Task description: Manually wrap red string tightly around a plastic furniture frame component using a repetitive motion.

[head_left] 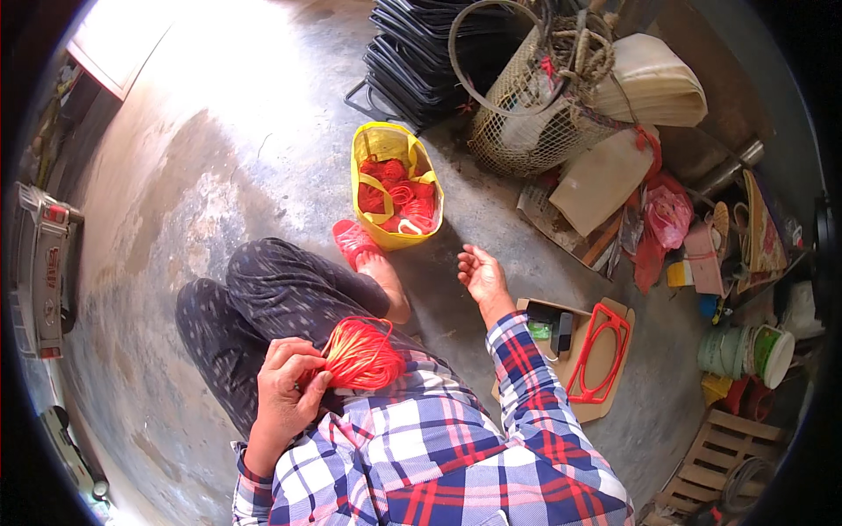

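A bundle of red-orange cord [364, 355], loose strands fanned into a rounded tuft, rests against my lap. Its left end is pinched between the thumb and fingers of my left hand [289, 386]. To the right, my right hand [484, 279] hovers over the floor beyond my knees, its fingers curled in. Whether a thin strand runs through those fingers is too small to make out. Ahead of my feet stands a yellow bag [361, 175] with yellow handles. More red cord bundles [403, 195] fill it.
Right of my forearm lies an opened cardboard box [621, 386] with a red frame [601, 351] on it. A stack of black metal frames [412, 70] and a mesh basket [526, 114] stand beyond the bag. Clutter and a wooden crate [724, 460] line the right side.
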A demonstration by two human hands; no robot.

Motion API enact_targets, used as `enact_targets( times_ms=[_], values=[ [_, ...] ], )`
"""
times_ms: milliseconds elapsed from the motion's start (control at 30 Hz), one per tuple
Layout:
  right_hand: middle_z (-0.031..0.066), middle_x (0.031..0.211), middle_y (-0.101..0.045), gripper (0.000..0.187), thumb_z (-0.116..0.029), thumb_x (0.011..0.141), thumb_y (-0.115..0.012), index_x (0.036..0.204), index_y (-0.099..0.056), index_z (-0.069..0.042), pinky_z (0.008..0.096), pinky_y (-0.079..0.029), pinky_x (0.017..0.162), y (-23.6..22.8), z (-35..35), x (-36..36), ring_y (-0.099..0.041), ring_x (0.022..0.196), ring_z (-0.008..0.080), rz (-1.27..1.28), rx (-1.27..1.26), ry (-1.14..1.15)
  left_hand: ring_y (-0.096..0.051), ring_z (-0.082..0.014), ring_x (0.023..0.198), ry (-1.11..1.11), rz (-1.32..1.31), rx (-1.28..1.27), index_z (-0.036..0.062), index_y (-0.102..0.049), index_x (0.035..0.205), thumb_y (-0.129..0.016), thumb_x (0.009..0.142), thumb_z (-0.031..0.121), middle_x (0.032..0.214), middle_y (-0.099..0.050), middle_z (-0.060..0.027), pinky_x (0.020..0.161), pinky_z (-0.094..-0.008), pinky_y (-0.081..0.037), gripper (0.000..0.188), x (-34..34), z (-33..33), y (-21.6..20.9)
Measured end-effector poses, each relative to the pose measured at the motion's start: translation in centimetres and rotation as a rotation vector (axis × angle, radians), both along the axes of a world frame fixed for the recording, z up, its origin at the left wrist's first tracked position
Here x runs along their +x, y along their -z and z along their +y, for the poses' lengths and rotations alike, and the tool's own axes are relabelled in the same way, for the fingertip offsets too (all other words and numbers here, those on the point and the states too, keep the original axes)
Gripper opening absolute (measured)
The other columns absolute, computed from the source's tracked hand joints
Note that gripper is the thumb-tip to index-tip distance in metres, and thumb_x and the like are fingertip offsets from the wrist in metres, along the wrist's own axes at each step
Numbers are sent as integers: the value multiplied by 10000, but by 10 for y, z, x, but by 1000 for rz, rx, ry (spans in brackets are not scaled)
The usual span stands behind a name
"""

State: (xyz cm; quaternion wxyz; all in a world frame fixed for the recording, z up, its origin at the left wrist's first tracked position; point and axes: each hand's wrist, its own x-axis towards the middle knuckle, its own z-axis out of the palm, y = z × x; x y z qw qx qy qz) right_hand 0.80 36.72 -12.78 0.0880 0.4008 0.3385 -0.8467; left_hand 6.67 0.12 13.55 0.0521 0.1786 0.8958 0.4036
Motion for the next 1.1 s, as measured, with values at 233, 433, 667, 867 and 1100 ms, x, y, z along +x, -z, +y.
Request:
enact_targets(
  times_ms=[233, 433, 667, 867, 1100],
  values=[
    [34, 808, -683, 218, -275, 950, -563, 1056, -629, -96, 297, -500, 577, -39, -46, -32, -623, 658, 131, 77, 69, -168, -589, -254, 861, -90, -149, 74, 16, -652, 834, -742, 727, 79, 859, -628, -98, 759, -351, -474, 153, 2, -5, -2],
    [28, 804, -686, 203, -300, 905, -619, 1001, -642, -122, 261, -477, 566, -48, -37, -18, -607, 643, 104, 92, 119, -187, -586, -237, 827, -86, -227, 181, -10, -630, 811, -673, 677, -25, 831, -609, -118, 750, -323, -471, 142, -7, -6, -1],
    [50, 783, -667, 146, -222, 861, -676, 947, -632, -113, 254, -446, 494, -16, 78, 78, -588, 602, 115, -19, 236, 266, -518, -121, 857, -216, -419, 421, 5, -593, 907, -602, 890, 84, 905, -540, -38, 793, -239, -399, 81, -17, -48, 25],
    [41, 794, -677, 108, -206, 866, -642, 893, -600, -110, 287, -431, 537, 34, 192, 235, -597, 638, 153, -323, 281, 640, -524, -114, 825, -251, -398, 415, 16, -595, 915, -598, 924, 154, 874, -572, -23, 779, -237, -408, 138, -30, -63, 32],
    [55, 886, -691, 328, -390, 961, -504, 1001, -584, -74, 305, -478, 603, 77, 188, 315, -641, 740, 186, -441, 37, 1073, -557, -107, 781, -404, -490, 536, 29, -612, 969, -572, 956, 177, 875, -610, -27, 754, -241, -448, 154, -35, -71, 43]
  ],
)
